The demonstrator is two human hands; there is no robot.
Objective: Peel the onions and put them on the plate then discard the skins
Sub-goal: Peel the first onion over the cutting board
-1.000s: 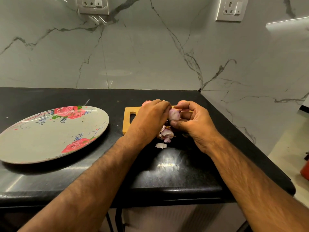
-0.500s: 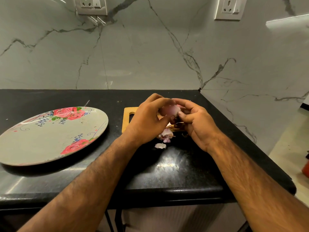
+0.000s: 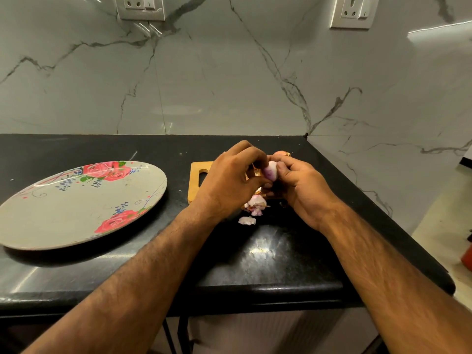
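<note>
A small pale purple onion (image 3: 271, 170) is held between both hands above the wooden cutting board (image 3: 197, 180). My left hand (image 3: 231, 177) curls its fingers round the onion's left side. My right hand (image 3: 301, 185) grips it from the right with thumb and fingers. Loose pink-white onion skins (image 3: 255, 203) lie on the black counter just below my hands, one scrap (image 3: 247, 221) nearer to me. Another onion (image 3: 281, 153) peeks out behind my right hand. The floral plate (image 3: 76, 203) stands at the left with nothing on it.
The black counter (image 3: 268, 251) ends in a corner at the right against marble walls. Its front edge runs below my forearms. Two wall sockets (image 3: 140, 7) (image 3: 352, 11) sit high on the backsplash. A red object (image 3: 467, 254) stands on the floor at the far right.
Both hands have lifted the onion slightly and turned it, so more of its peeled pale surface shows. The skins on the counter have stayed put.
</note>
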